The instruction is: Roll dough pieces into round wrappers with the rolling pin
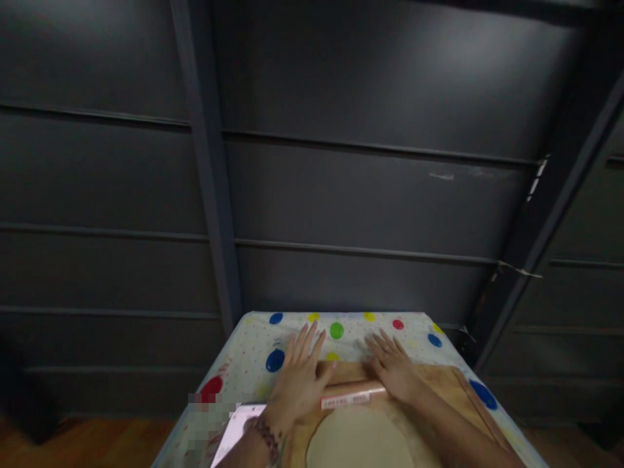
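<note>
My left hand is open, its fingers stretched forward and spread. Its palm is over the left end of a wooden rolling pin with a red-and-white label. At the pin's right end, my right hand also has its fingers extended; its palm covers that end. Whether both palms press on the pin is hard to see. Just in front of the pin, a round flat sheet of dough lies on a wooden board. The frame cuts off the near side of the dough.
A table with a balloon-print cloth carries the board. A device with a lit screen lies left of the board, partly behind my left forearm. A dark panelled wall rises behind the table. Wooden floor shows at lower left.
</note>
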`<state>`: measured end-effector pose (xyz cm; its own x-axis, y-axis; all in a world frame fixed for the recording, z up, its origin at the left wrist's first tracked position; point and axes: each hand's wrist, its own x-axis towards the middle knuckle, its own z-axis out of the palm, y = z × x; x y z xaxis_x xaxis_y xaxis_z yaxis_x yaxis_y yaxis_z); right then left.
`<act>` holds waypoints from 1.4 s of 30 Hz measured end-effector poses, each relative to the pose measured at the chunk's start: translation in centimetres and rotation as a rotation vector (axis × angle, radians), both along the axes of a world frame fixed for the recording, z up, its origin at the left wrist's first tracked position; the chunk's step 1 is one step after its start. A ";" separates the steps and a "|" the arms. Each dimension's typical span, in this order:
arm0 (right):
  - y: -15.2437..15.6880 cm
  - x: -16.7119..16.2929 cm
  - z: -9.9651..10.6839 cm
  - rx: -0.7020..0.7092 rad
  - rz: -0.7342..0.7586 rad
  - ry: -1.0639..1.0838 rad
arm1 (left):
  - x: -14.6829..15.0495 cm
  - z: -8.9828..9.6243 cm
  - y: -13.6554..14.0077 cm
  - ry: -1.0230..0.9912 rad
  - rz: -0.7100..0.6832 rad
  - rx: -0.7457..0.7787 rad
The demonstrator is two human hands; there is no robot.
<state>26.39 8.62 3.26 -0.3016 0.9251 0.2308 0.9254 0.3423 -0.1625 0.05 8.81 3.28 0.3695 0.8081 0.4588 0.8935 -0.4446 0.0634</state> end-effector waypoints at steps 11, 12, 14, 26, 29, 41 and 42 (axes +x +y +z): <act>-2.5 0.4 2.9 0.059 0.425 0.045 | 0.4 1.5 -3.3 -0.049 -0.062 0.059; -3.2 0.6 3.0 0.041 0.492 0.043 | 0.5 1.6 -3.8 -0.056 -0.076 0.058; -4.5 0.8 3.0 0.017 0.511 0.045 | 0.6 1.9 -4.9 -0.096 -0.083 0.066; -12.3 5.5 3.0 0.240 -0.143 0.254 | 2.3 4.1 -12.9 -0.022 -0.416 -0.234; -12.5 6.9 2.5 0.344 -0.182 0.278 | 2.8 3.7 -12.6 -0.039 -0.330 -0.363; -13.1 6.0 2.2 0.259 -0.232 0.290 | 4.9 4.7 -10.7 -0.131 -0.023 -0.584; -13.0 6.0 1.8 0.235 -0.241 0.305 | 5.0 4.7 -10.5 -0.128 0.003 -0.595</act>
